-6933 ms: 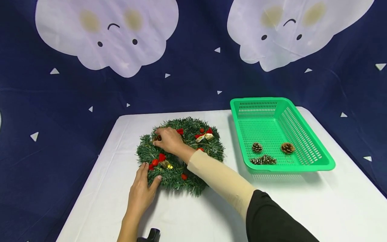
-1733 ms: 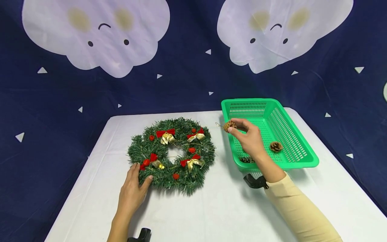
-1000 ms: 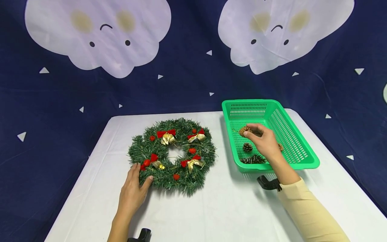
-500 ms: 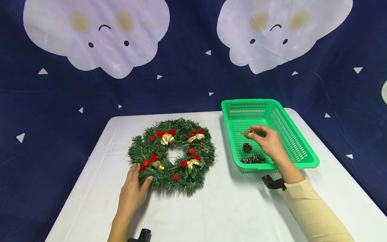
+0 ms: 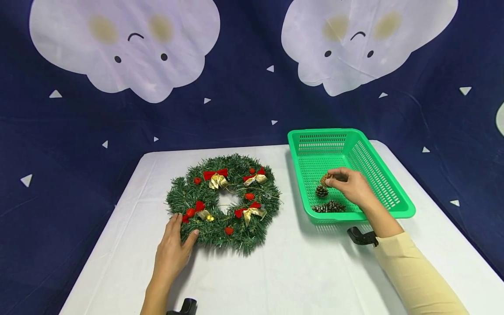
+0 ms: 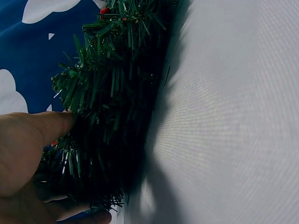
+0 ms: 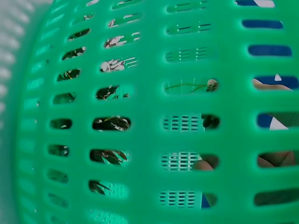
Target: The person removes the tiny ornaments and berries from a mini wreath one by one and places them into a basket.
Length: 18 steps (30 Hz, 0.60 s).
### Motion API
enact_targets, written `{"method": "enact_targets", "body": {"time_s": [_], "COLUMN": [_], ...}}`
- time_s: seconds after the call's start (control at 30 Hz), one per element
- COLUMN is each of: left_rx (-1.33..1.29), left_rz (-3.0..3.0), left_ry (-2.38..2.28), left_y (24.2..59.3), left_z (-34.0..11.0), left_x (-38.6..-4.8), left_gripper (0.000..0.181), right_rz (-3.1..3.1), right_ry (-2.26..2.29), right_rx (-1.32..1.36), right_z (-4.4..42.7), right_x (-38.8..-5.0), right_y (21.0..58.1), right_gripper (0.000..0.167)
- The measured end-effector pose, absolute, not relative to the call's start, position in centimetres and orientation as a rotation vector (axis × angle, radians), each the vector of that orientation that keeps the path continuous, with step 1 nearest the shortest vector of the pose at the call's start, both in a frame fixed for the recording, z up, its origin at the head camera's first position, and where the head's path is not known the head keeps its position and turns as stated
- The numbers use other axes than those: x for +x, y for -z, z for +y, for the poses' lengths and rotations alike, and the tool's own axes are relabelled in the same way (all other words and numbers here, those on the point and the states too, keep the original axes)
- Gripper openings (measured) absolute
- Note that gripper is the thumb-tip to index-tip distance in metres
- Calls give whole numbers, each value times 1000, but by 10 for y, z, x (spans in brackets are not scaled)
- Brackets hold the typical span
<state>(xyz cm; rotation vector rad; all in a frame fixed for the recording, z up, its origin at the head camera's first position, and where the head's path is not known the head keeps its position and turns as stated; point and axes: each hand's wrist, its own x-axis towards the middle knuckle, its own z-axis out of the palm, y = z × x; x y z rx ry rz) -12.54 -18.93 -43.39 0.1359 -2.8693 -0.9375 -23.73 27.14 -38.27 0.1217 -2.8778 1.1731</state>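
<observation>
In the head view a green wreath with red and gold bows and red berries lies on the white table. My left hand rests on its near left edge, thumb and fingers spread and touching the greenery. In the left wrist view the thumb touches the needles. Inside the green basket my right hand pinches a brown pine cone between thumb and fingers. Just below it lie a small pine cone and a long white-tipped pine cone.
In the right wrist view the slotted basket wall hides most of the hand and cones. A white cloth covers the table. Behind it hangs a dark blue cloth with clouds.
My right hand, first over the wreath's upper left with a pine cone, has moved right to the basket. It has lowered the cone inside, close to the small one. My left hand stays put.
</observation>
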Motion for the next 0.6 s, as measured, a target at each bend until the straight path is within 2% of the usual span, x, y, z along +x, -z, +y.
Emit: {"method": "enact_targets", "body": {"time_s": [0.6], "left_rx": [128], "left_rz": [-2864], "left_ry": [938], "left_y": [434], "left_z": [-190], "left_x": [-126], "left_gripper": [73], "right_rz": [-2984], "right_ry": [-1173], "right_rx": [286], "right_z": [273], "right_x": [-240], "right_y": [389], "right_gripper": [42]}}
